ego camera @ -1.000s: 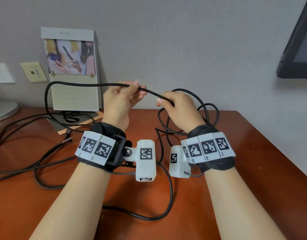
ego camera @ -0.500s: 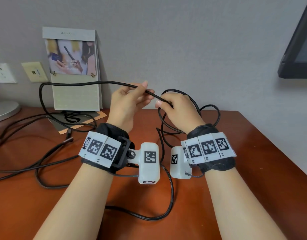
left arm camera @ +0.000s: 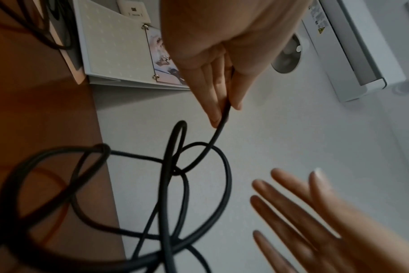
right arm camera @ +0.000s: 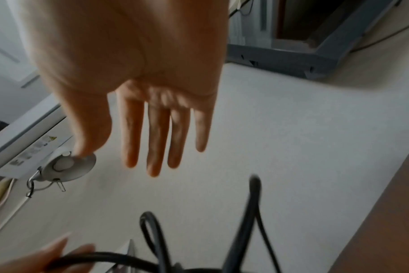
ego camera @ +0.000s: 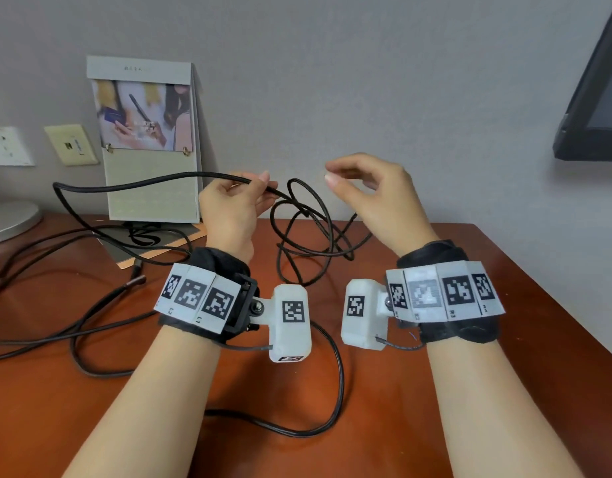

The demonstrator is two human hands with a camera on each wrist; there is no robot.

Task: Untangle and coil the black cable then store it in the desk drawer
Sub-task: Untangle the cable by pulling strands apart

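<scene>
Black cable (ego camera: 299, 215) is hanging in a loose tangle of loops between the two raised hands, above the far middle of the reddish-brown wooden desk (ego camera: 504, 339). Left hand (ego camera: 228, 208) is pinching one strand between thumb and fingertips (left arm camera: 215, 118); the left wrist view shows the strand running along the fingers and dropping off their tips into the knot of crossed loops just below. From the pinch the strand is also arching away to the left, bending down in front of a standing calendar (ego camera: 149, 139) and reaching the desk, where it is mixing with other dark leads; which of those belong to the same cable I cannot tell. One length is curving across the near desk under the forearms.

Right hand (ego camera: 377, 198) is hovering just right of the loops, fingers loosely spread and slightly bent, gripping nothing; the right wrist view shows the fingers (right arm camera: 156, 140) extended with the loops below them, not touching.

Calendar is leaning at the far wall. Two wall plates (ego camera: 71, 144) are sitting left of it, a monitor corner (ego camera: 594, 108) is showing at the far right. Desk drawer is not in view.
</scene>
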